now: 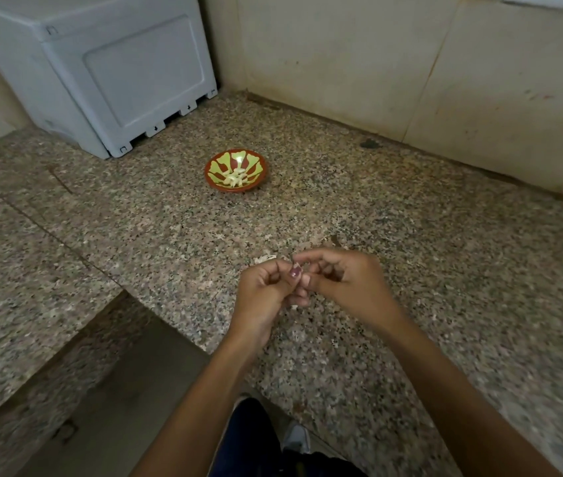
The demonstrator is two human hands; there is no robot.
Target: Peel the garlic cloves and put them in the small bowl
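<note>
Nearest me, my left hand [266, 290] and right hand [345, 282] meet fingertip to fingertip above the speckled counter [445, 270], both pinching one small garlic clove [302, 282] between them; farther back, well apart, the small bowl [236, 170] holds peeled cloves [237, 179]

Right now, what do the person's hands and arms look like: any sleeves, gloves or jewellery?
Both forearms are bare to the frame's edge: no sleeves, gloves, watch or bangles visible. The left hand has a glossy mauve-painted thumbnail. The right hand shows no rings; its nails are hidden.
</note>
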